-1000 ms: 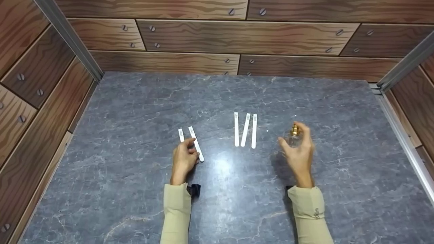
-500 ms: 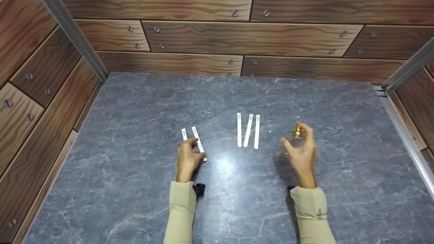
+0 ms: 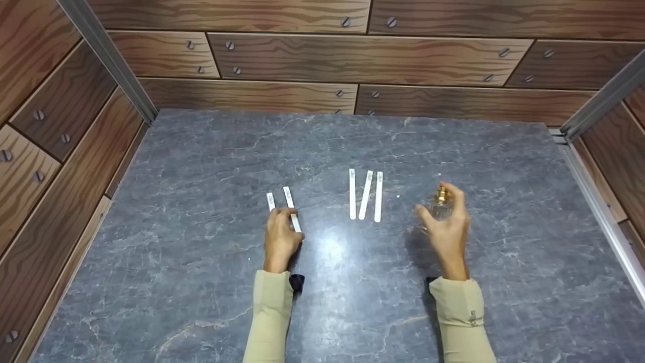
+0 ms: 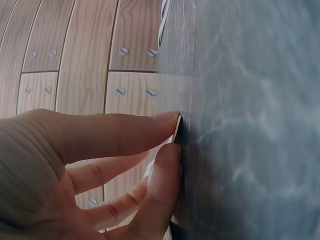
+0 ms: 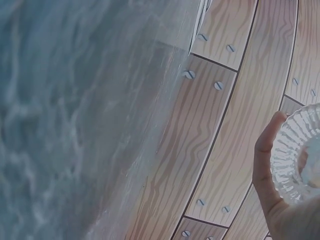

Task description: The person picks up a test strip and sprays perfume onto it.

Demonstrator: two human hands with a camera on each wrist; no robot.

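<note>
My left hand (image 3: 281, 239) pinches a white perfume test strip (image 3: 288, 198), the right one of a pair, with its thumb by the near end. In the left wrist view the strip (image 4: 177, 129) shows edge-on between thumb and finger, slightly tilted off the tabletop. Partly hidden beneath the same hand lies a second test strip (image 3: 270, 200). My right hand (image 3: 450, 234) holds a clear glass perfume bottle (image 3: 438, 210) with a gold spray top, the index finger at that top. The right wrist view shows the bottle's ribbed base (image 5: 292, 150), cut off by the frame edge.
Three more test strips (image 3: 352, 194) lie side by side mid-table, between the hands, with print at their far ends. A grey marbled tabletop (image 3: 201, 151) spreads beneath everything. Wood-patterned panels (image 3: 282, 55) and metal rails (image 3: 602, 222) bound it. Tiny white specks dot the surface.
My left thumb and fingers have come onto the right strip of the left pair, and the thumb now covers its near end. The right hand keeps the bottle in about the same place.
</note>
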